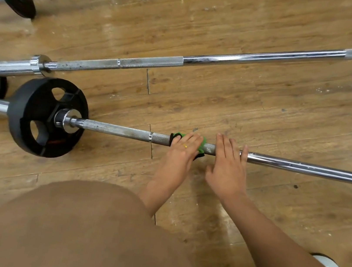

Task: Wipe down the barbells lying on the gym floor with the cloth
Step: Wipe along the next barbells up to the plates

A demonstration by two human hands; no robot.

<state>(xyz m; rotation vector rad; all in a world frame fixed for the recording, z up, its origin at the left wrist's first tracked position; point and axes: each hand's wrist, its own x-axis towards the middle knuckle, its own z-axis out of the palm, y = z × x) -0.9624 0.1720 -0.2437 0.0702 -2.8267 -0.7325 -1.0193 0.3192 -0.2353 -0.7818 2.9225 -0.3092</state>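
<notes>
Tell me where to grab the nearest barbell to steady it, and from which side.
Probably the nearest barbell on its knurled stretch between the black plate and the green cloth: rough for grip. Come from above, near side; the plate seems to lift the bar, leaving finger room.

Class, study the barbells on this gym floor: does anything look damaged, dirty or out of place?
The nearest barbell shows dark specks on its dull knurled part between the black plate and the green cloth; the middle barbell is speckled likewise. Their smooth parts shine.
</notes>
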